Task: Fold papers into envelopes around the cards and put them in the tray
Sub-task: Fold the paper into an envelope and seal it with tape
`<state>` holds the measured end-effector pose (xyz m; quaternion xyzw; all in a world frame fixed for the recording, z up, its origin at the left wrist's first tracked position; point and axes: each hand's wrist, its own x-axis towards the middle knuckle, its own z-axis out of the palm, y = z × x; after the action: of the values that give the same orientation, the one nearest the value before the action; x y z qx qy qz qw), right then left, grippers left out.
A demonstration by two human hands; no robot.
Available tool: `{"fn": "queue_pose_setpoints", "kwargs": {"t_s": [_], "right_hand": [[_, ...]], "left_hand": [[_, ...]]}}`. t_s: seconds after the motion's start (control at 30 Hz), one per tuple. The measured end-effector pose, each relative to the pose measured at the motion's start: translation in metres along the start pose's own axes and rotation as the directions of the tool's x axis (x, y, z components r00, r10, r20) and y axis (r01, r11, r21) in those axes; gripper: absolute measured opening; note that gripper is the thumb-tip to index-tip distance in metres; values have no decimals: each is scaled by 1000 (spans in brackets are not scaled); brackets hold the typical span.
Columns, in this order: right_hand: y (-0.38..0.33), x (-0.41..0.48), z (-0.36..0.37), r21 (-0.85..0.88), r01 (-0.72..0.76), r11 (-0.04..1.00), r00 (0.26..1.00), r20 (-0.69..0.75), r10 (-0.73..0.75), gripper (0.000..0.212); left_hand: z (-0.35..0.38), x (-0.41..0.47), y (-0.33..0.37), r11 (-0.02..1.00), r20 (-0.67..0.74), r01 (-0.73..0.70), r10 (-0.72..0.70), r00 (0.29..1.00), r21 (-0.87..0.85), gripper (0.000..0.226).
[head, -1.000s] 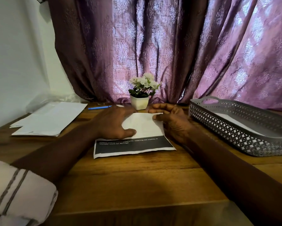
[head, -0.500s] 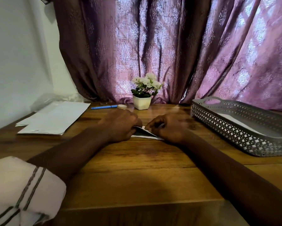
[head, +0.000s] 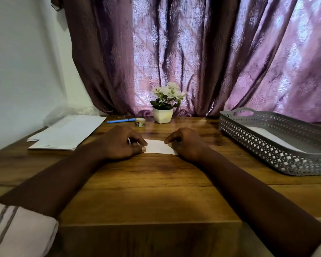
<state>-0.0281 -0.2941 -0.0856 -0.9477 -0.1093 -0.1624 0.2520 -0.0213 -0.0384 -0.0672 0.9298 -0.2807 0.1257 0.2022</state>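
Tray [head: 267, 143] at right holds white paper. Folded paper [head: 158, 146] lies flat left of the tray, long axis left-right. Left hand [head: 121, 143] and right hand [head: 185, 142] press curled fingers on its ends, pinning, not gripping. Advice: run fingertips outward along the crease, edges aligned.

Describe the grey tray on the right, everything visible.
The grey tray looks like plastic, with lattice-perforated walls, a smooth rim and a cut-out handle at its far end. It sits flat on the wooden table, angled, right of both hands and untouched by them. White paper lies inside on its floor. Its right end runs out of frame.
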Motion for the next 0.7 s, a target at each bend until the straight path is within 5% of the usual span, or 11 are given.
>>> {"fn": "queue_pose_setpoints", "kwargs": {"t_s": [0.13, 0.23, 0.4, 0.53, 0.7], "right_hand": [[-14, -9, -2, -217, 132, 967, 990, -10, -138, 17], [-30, -17, 3, -159, 238, 958, 971, 43, -235, 26], [-40, -14, 14, -113, 280, 953, 954, 140, -264, 43], [-39, -14, 11, -1, 234, 972, 949, 216, -228, 61], [-38, -9, 15, -22, 244, 969, 942, 243, -232, 72]], "left_hand": [[-16, -13, -1, 892, -249, 210, -115, 962, 400, 27], [-26, -16, -15, 803, -382, 440, -290, 877, 401, 48], [-32, -23, -47, 577, -293, 714, -657, 694, 397, 71], [-36, -24, -51, 636, -310, 701, -629, 713, 323, 54], [-31, -17, -33, 617, -372, 658, -542, 753, 432, 35]]}}
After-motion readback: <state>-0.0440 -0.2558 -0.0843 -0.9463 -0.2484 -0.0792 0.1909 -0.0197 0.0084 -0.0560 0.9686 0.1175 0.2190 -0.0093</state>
